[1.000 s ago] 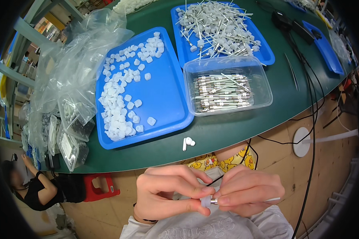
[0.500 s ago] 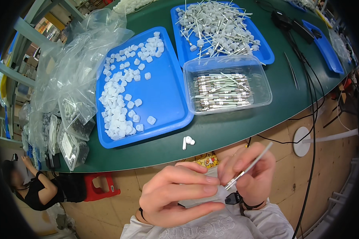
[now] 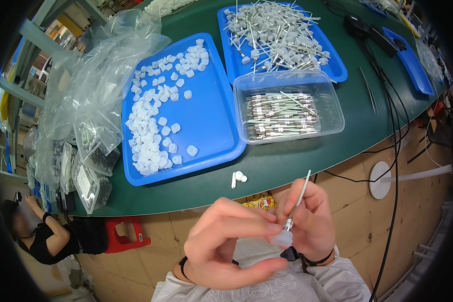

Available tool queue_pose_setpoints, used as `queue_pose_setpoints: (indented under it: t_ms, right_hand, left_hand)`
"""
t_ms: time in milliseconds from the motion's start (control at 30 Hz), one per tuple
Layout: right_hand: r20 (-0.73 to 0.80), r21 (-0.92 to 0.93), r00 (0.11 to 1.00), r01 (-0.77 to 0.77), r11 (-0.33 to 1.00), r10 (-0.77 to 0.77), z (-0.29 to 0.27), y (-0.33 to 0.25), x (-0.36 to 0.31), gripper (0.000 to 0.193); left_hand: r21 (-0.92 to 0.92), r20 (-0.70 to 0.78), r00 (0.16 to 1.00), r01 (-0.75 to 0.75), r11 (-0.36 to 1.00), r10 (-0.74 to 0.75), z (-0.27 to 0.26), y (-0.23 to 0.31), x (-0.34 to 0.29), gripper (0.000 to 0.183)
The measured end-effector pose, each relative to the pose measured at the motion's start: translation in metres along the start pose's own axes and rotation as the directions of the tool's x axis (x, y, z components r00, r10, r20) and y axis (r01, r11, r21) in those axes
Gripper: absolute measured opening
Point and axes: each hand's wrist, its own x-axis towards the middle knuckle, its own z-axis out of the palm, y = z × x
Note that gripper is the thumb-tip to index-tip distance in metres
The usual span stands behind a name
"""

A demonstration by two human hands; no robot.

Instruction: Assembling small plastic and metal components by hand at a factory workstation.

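Observation:
Above my lap, my right hand (image 3: 313, 224) pinches a thin metal rod (image 3: 301, 199) between thumb and fingers. The rod tilts up, and a translucent whitish cap (image 3: 282, 238) sits at its lower end. My left hand (image 3: 226, 244) is beside the cap, its thumb spread away from the fingers. Its index fingertip is close to or touching the cap; I cannot tell which. Across the table, a blue tray (image 3: 206, 136) carries many loose translucent caps (image 3: 147, 126). A clear plastic box (image 3: 332, 113) is filled with metal rods (image 3: 282, 116).
Behind the box, another blue tray (image 3: 337, 75) is heaped with capped rods (image 3: 277, 35). A white earbud (image 3: 238, 178) lies near the table edge. Clear plastic bags (image 3: 95, 80) crowd the left; tweezers (image 3: 368, 90) and black cables (image 3: 387, 80) lie right. A person (image 3: 50, 231) is at far left.
My right hand has shifted slightly left, turning the rod more upright. The left thumb and fingers, closed around the cap before, have spread apart, and the cap shows more.

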Motion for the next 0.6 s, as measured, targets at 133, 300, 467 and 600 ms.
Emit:
queue_pose_setpoints:
  t_ms: [133, 300, 467, 600]
  right_hand:
    - [-0.030, -0.081, 0.999, 0.014, 0.997, -0.016, 0.005, 0.000, 0.000, 0.006]
    - [-0.085, -0.052, 0.995, -0.048, 0.997, 0.044, 0.004, -0.003, 0.002, 0.006]
    - [-0.126, -0.030, 0.989, -0.085, 0.996, 0.080, 0.005, -0.002, 0.002, 0.008]
    - [-0.142, -0.004, 0.986, -0.087, 0.996, 0.086, 0.006, 0.002, 0.004, 0.008]
  left_hand:
    - [-0.002, -0.136, 0.990, -0.032, 0.999, 0.031, 0.005, -0.006, -0.004, 0.032]
    - [0.041, -0.140, 0.990, -0.018, 0.999, 0.023, 0.002, -0.008, -0.003, 0.022]
    - [0.006, -0.122, 0.992, -0.034, 0.999, 0.034, -0.002, -0.013, -0.003, 0.020]
    - [-0.021, -0.137, 0.990, -0.017, 1.000, 0.014, -0.003, -0.016, -0.003, 0.019]
